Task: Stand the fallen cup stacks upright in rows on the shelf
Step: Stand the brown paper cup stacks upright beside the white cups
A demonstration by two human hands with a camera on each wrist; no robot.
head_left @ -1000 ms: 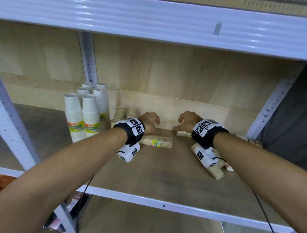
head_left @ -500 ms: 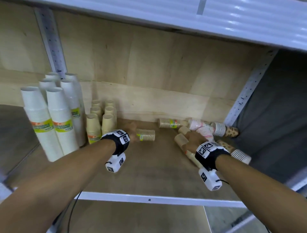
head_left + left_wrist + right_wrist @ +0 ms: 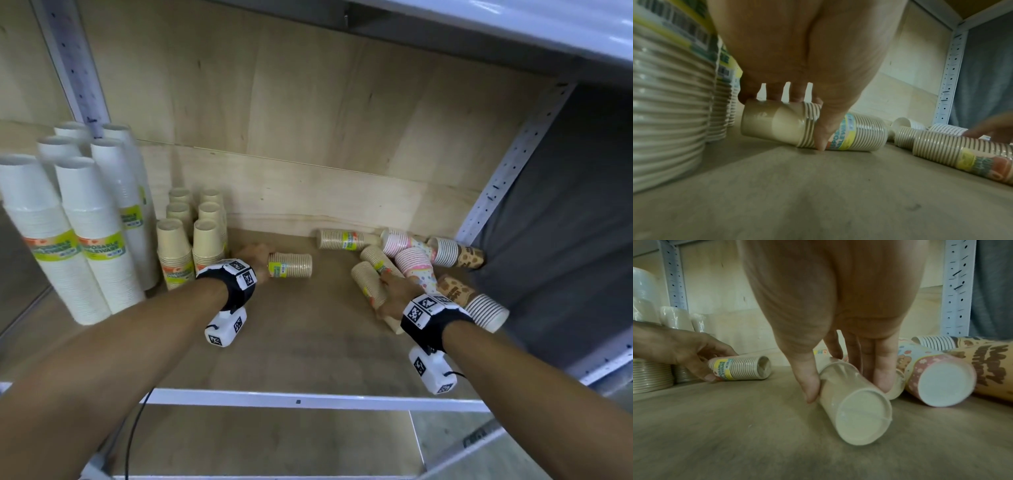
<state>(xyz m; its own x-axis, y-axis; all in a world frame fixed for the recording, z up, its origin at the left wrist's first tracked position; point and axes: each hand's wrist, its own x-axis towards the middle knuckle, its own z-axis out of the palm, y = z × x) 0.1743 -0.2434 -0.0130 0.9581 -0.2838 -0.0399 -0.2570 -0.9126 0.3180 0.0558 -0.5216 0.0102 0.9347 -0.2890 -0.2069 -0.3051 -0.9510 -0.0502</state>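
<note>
L hand (image 3: 255, 262) grasps a fallen beige cup stack (image 3: 290, 265) lying on its side, mid-frame on the shelf (image 3: 301, 346), fingers over its top, thumb in front. R hand (image 3: 394, 294) grasps another beige stack (image 3: 368, 286), also on its side, centre-right. More fallen stacks (image 3: 442, 253) (beige, pink, brown print) piled at right, near the back corner. Upright white stacks (image 3: 78, 219) and short beige stacks (image 3: 191, 240) stand in rows at left.
</note>
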